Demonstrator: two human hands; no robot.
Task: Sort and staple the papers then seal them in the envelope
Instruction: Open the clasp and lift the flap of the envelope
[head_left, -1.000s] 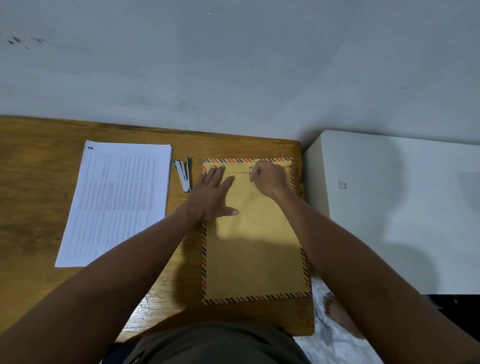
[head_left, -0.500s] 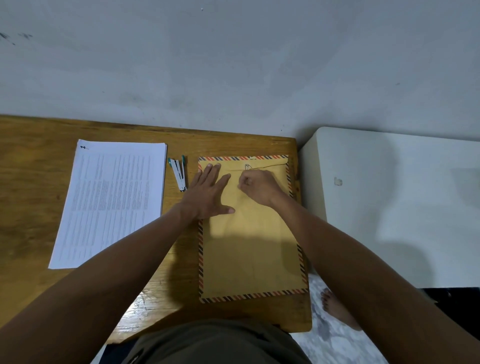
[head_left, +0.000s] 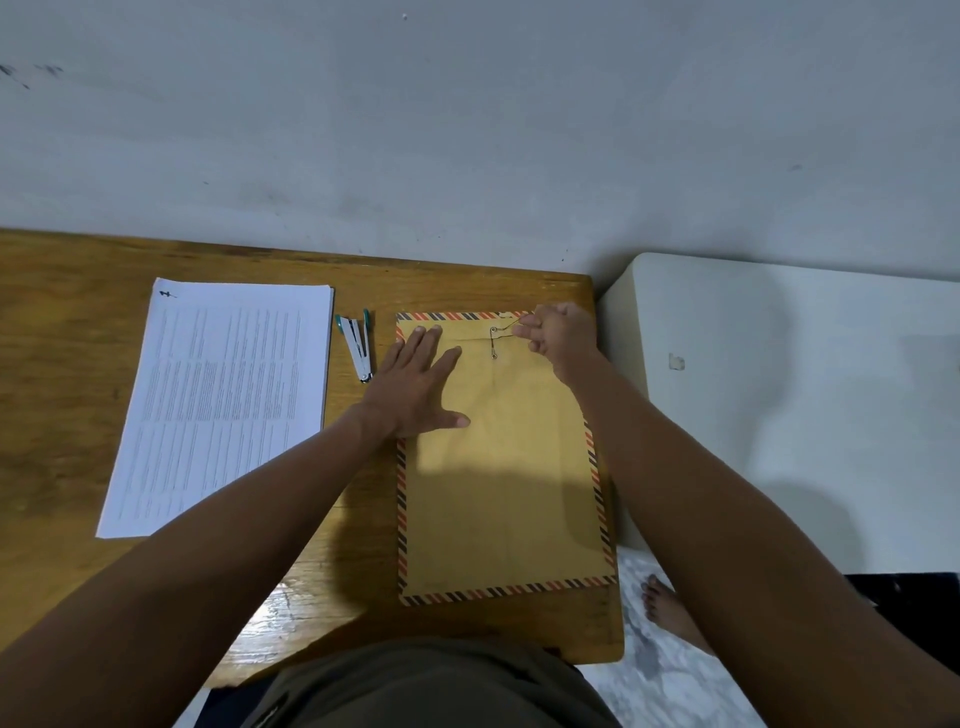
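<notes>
Head view: one envelope (head_left: 501, 467) at centre frame, long axis running top to bottom; left hand (head_left: 418, 387) flat, released, pressing it; right hand (head_left: 558, 332) pinches the closure string (head_left: 506, 332) at the envelope's upper edge; one paper stack (head_left: 221, 400) left; one stapler (head_left: 357, 345) between.

My arms are bare from the elbows down to both hands, the left hand (head_left: 415, 387) and the right hand (head_left: 563, 338), with no sleeves, watch, rings or bands on them. Below the arms I wear dull olive-grey shorts (head_left: 431, 686) of plain cloth. Right of the shorts, my bare foot (head_left: 670, 613) has no shoe.
</notes>
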